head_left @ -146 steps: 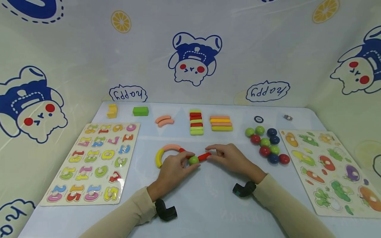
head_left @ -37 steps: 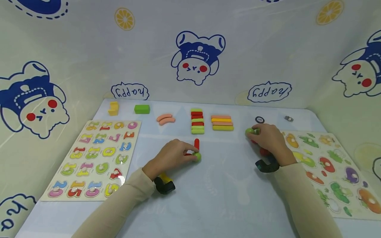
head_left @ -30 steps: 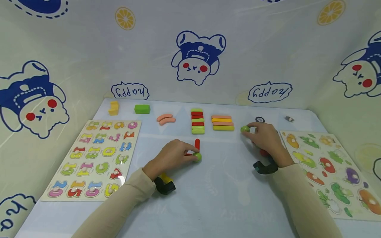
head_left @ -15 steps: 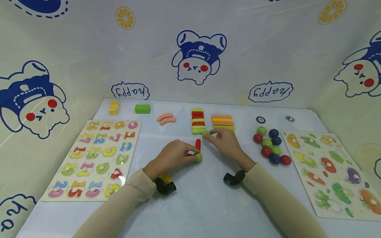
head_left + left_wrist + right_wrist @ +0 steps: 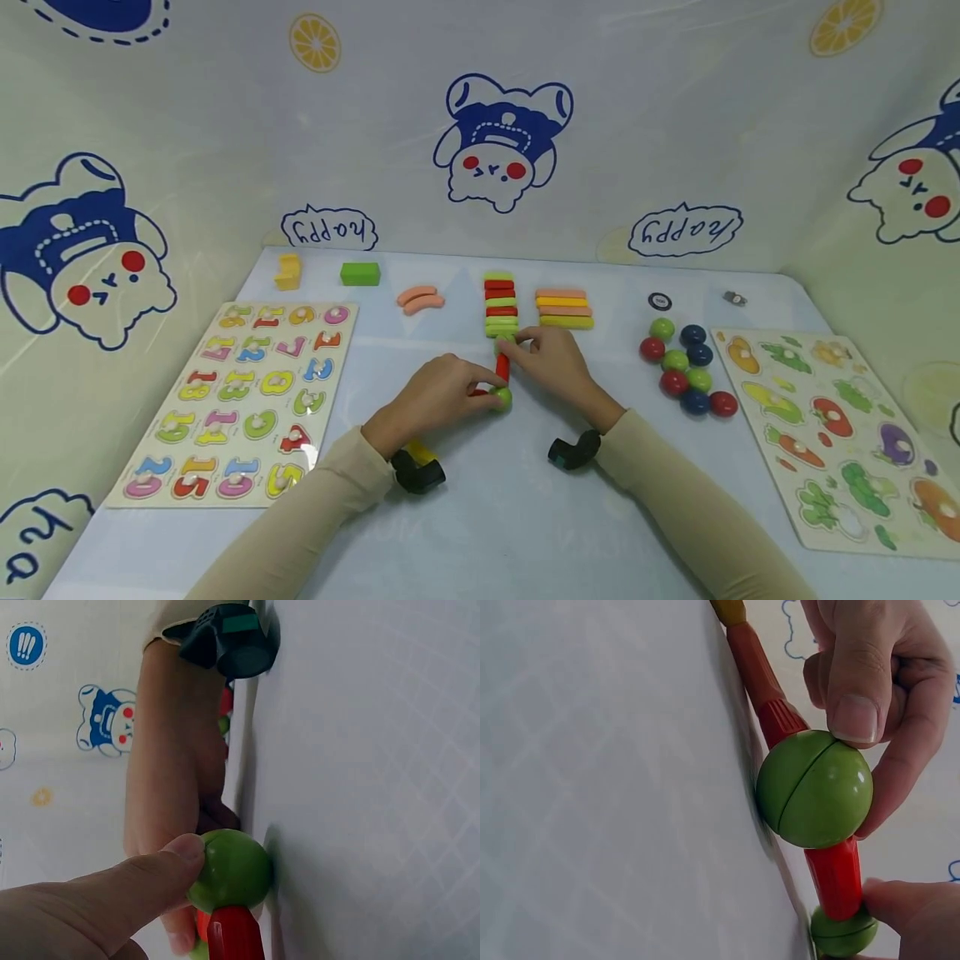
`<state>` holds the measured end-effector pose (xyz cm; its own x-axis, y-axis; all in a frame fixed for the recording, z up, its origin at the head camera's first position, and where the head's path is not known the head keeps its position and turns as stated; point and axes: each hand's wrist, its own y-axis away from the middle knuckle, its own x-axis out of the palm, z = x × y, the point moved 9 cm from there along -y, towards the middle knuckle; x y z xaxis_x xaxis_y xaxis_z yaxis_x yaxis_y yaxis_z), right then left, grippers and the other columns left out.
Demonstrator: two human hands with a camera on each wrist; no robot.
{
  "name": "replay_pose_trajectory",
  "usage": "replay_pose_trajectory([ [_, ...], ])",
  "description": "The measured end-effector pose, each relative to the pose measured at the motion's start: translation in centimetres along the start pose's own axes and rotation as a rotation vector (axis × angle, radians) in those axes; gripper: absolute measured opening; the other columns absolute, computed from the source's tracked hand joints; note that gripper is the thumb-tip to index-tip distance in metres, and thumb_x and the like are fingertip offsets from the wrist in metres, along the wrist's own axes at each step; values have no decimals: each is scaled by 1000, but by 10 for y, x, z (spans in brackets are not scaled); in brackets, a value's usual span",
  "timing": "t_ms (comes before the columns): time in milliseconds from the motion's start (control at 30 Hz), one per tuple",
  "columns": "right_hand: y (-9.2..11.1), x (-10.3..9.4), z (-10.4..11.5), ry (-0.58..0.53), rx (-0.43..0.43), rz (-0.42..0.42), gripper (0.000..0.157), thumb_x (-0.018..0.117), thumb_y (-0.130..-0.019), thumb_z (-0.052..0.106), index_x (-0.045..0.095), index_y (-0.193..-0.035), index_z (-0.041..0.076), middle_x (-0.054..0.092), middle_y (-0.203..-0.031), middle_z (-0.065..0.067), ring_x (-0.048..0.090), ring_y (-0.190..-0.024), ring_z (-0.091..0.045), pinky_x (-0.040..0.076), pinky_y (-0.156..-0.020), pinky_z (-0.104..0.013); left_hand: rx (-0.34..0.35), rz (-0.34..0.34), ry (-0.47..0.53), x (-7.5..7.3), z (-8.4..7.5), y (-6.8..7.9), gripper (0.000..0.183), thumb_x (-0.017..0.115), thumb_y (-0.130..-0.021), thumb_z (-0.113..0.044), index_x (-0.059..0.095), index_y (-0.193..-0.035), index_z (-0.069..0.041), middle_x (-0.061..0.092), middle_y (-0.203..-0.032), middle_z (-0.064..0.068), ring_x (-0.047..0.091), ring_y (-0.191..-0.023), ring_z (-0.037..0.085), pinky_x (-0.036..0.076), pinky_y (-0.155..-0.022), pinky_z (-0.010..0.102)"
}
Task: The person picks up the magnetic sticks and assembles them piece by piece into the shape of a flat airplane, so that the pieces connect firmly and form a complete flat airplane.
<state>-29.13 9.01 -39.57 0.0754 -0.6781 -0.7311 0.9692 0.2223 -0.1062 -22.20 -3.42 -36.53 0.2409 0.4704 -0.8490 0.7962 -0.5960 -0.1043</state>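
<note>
In the head view, my left hand (image 5: pixel 442 392) pinches a green ball (image 5: pixel 814 789) between thumb and fingers at mid-table. A red stick (image 5: pixel 502 369) runs from that ball away from me. At its far end, my right hand (image 5: pixel 555 367) pinches a second green ball (image 5: pixel 844 932), which meets the stick in the right wrist view. Another red piece (image 5: pixel 781 720) joins the first ball on the other side, followed by an orange curved stick (image 5: pixel 754 667) and a yellow one (image 5: pixel 729 610). My left hand mostly covers this curved part in the head view.
Stacked short sticks (image 5: pixel 501 310) lie just beyond my right fingertips, longer sticks (image 5: pixel 566 309) beside them. Red, green and blue balls (image 5: pixel 675 360) cluster right. A number puzzle board (image 5: pixel 247 392) lies left, a vegetable board (image 5: pixel 840 442) right. Along the back are a green block (image 5: pixel 360 274) and pink curved sticks (image 5: pixel 420 299).
The red stick, earlier pointing right, now points away from me. My right hand took a green ball from the cluster and brought it left to the stick's far end. My left hand kept its ball.
</note>
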Motion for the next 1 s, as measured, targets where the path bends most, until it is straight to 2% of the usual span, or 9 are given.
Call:
replay_pose_trajectory([
  [233, -1, 9, 3, 15, -10, 27, 47, 62, -82, 56, 71, -106, 17, 38, -50, 0, 35, -44, -18, 21, -41, -26, 10, -16, -34, -2, 0, 4, 25, 74, -79, -36, 74, -100, -21, 56, -62, -15, 47, -54, 3, 39, -52, 22],
  [433, -1, 7, 2, -6, -37, 37, 38, 62, -85, 48, 72, -107, 19, 36, -49, 0, 36, -44, -18, 22, -41, -27, 8, -12, -68, -2, -3, 5, 25, 73, -81, -35, 74, -100, -19, 57, -63, -13, 48, -54, 4, 40, -52, 21],
  [633, -6, -13, -2, 9, -27, 10, 28, 60, -89, 40, 72, -99, 17, 42, -52, -1, 41, -46, -18, 28, -42, -27, -2, -1, -90, 1, -5, 4, 24, 72, -82, -35, 74, -99, -19, 63, -73, -13, 50, -59, 3, 41, -57, 20],
  [767, -24, -30, 18, 60, -83, -18, 25, 59, -90, 36, 72, -98, 16, 44, -53, -3, 42, -46, -20, 29, -41, -28, -1, 2, -72, 1, -6, 2, 24, 72, -82, -34, 74, -100, -19, 65, -77, -13, 51, -61, 3, 42, -57, 20],
  [867, -42, -27, 44, 107, -135, 66, 25, 59, -91, 36, 71, -103, 18, 45, -55, -5, 43, -48, -21, 30, -41, -28, -2, -6, -48, 0, -5, 3, 23, 73, -81, -33, 74, -99, -19, 66, -77, -12, 52, -62, 3, 42, -57, 20],
  [1000, -68, -2, 80, 202, -234, 246, 25, 60, -90, 36, 69, -108, 21, 49, -62, -4, 47, -56, -20, 36, -48, -28, 10, -20, -39, -1, -5, 3, 23, 73, -81, -33, 75, -99, -20, 67, -82, -13, 54, -65, 2, 43, -59, 19],
])
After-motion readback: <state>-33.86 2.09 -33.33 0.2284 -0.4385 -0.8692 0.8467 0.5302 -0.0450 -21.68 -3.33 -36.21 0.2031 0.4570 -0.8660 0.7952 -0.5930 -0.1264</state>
